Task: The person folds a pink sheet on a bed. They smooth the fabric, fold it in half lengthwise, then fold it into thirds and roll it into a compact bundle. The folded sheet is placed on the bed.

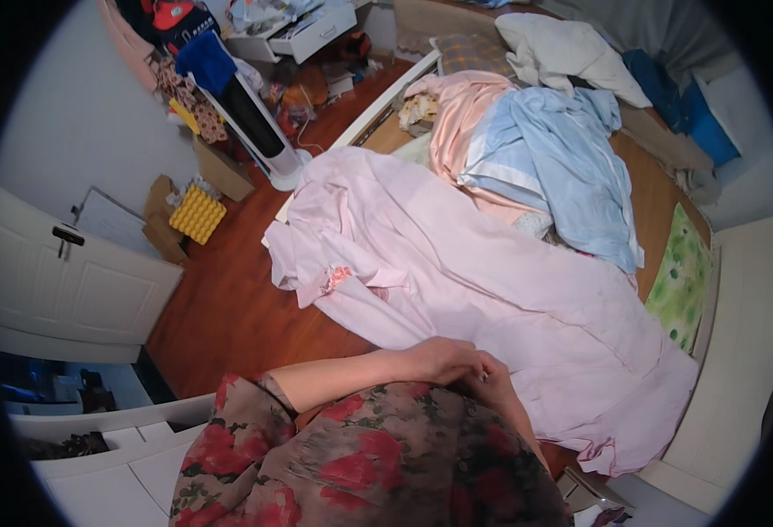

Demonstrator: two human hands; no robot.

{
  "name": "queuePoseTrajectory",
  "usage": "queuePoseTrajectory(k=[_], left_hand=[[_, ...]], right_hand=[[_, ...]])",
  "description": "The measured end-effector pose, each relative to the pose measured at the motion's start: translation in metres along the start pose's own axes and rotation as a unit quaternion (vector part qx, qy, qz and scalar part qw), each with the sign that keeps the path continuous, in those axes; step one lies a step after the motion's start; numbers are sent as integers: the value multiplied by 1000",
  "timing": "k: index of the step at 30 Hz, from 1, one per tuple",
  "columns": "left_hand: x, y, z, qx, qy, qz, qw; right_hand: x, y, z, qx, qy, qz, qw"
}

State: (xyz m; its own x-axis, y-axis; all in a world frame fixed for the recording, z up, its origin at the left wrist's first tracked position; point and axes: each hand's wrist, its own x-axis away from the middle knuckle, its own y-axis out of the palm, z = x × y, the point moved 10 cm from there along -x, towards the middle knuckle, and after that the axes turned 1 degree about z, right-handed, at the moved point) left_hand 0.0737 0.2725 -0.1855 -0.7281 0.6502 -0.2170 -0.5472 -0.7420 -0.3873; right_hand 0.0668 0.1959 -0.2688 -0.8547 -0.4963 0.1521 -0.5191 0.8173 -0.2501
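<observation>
My left hand (440, 360) and my right hand (493, 384) meet in front of my floral shirt (373, 461). Their fingers are bent and close together. Whether something small is pinched between them is hidden. Just beyond my hands, a pale pink cloth (439, 237), a sheet or quilt cover, lies rumpled across the bed. Its left part bunches over the bed edge, with a red-orange patterned patch (338, 278) showing. The near right end droops to the right of my right forearm. Behind it are a crumpled light blue cloth (558, 151) and a shiny peach cloth (459, 118).
A white tower fan (255, 118) with a blue cloth on top stands left of the bed. Farther left are a yellow egg-carton tray (197, 214), cardboard (222, 168) and a white door (77, 283). A white pillow (574, 53) and green patterned mat (679, 283) lie on the bed.
</observation>
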Motion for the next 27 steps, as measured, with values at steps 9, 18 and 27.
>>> queuePoseTrajectory(k=[9, 18, 27], left_hand=[[11, -28, -45, 99, -80, -17, 992], [50, -31, -77, -126, -71, -61, 988], [209, -143, -225, -387, -293, 155, 860]], right_hand=[[-2, 20, -31, -26, 152, 79, 985], [3, 4, -72, 88, 139, 28, 986], [21, 2, -100, 81, 113, -7, 990]])
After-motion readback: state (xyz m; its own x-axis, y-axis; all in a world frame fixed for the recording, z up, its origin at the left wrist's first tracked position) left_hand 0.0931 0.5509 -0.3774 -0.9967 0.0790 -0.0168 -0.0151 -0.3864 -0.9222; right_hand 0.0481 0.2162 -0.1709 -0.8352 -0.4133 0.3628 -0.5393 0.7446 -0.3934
